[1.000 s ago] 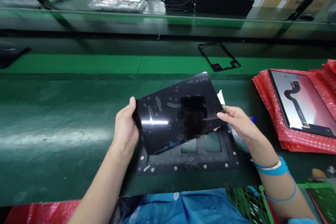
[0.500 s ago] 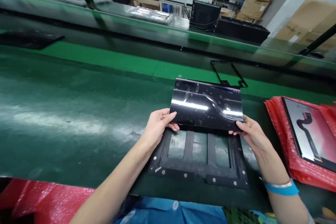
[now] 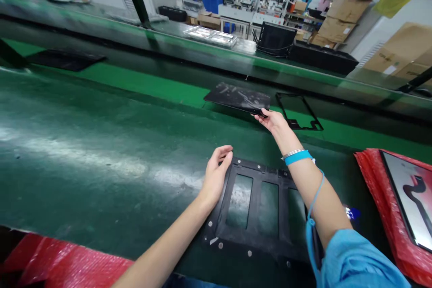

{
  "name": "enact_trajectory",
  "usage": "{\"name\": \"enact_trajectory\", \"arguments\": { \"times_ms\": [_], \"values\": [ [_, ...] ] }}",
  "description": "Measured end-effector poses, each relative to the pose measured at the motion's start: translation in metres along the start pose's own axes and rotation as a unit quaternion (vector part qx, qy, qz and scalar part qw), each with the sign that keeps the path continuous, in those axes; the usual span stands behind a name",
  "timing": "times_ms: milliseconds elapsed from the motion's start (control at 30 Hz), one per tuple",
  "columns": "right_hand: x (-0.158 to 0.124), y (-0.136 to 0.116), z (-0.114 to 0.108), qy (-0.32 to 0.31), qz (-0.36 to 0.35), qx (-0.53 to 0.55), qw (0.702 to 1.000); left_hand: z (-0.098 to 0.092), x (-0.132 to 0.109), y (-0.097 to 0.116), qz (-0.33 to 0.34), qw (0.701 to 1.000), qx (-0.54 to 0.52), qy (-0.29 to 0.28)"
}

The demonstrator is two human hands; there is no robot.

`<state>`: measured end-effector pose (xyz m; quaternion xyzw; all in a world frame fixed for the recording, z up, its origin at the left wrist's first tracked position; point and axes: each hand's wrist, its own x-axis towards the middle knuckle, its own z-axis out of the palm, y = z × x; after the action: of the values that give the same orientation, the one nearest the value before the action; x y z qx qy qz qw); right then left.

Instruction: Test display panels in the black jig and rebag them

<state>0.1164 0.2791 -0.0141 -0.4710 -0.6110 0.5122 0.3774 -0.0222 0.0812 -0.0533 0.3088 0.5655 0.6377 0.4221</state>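
My right hand point(image 3: 272, 121) is stretched forward, its thumb and fingers pinching the near right corner of a glossy black screen panel point(image 3: 238, 97). The panel lies almost level over the green strip at the back of the bench. My left hand point(image 3: 218, 173) is loosely curled at the upper left corner of a black fixture frame point(image 3: 258, 234), with a gap between thumb and fingers and nothing seen in them. Small round silver discs dot the frame, and its windows show the green mat. My right forearm covers the frame's right side.
Right of the panel lies a thin black bezel point(image 3: 320, 127). Red bubble wrap point(image 3: 371, 166) with a screen point(image 3: 413, 189) on top sits at the right. A dark flat panel point(image 3: 65, 60) lies far left. A raised shelf edge point(image 3: 189, 56) runs across the back.
The panel has gone from above the fixture, held in both hands, to the back strip in my right hand only. My left hand has let go of it; more of the fixture's top edge shows.
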Motion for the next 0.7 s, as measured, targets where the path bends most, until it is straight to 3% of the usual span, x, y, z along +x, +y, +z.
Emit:
{"name": "enact_trajectory", "arguments": {
  "times_ms": [100, 200, 300, 433, 567, 633, 700],
  "values": [
    [0.009, 0.009, -0.008, 0.069, 0.028, -0.135, 0.988, 0.0, -0.002, 0.0, -0.009, 1.0, 0.0, -0.009],
    [0.013, 0.021, -0.025, 0.142, 0.053, -0.254, 0.955, 0.0, -0.004, 0.002, -0.022, 1.0, -0.004, -0.013],
    [0.012, 0.032, -0.043, 0.175, 0.07, -0.331, 0.925, 0.002, -0.004, 0.002, -0.032, 0.999, -0.004, -0.017],
    [0.004, 0.03, -0.066, 0.151, 0.062, -0.371, 0.914, 0.005, -0.004, 0.002, -0.042, 0.999, -0.034, -0.004],
    [-0.01, 0.007, -0.09, 0.106, 0.03, -0.378, 0.919, 0.005, -0.001, 0.004, -0.058, 0.996, -0.072, 0.002],
    [-0.031, -0.003, -0.102, 0.082, 0.013, -0.374, 0.924, 0.002, 0.002, 0.006, -0.067, 0.993, -0.098, 0.009],
    [-0.07, -0.007, -0.112, 0.054, -0.027, -0.366, 0.929, -0.004, 0.006, 0.008, -0.074, 0.989, -0.127, 0.018]
  ]
}}
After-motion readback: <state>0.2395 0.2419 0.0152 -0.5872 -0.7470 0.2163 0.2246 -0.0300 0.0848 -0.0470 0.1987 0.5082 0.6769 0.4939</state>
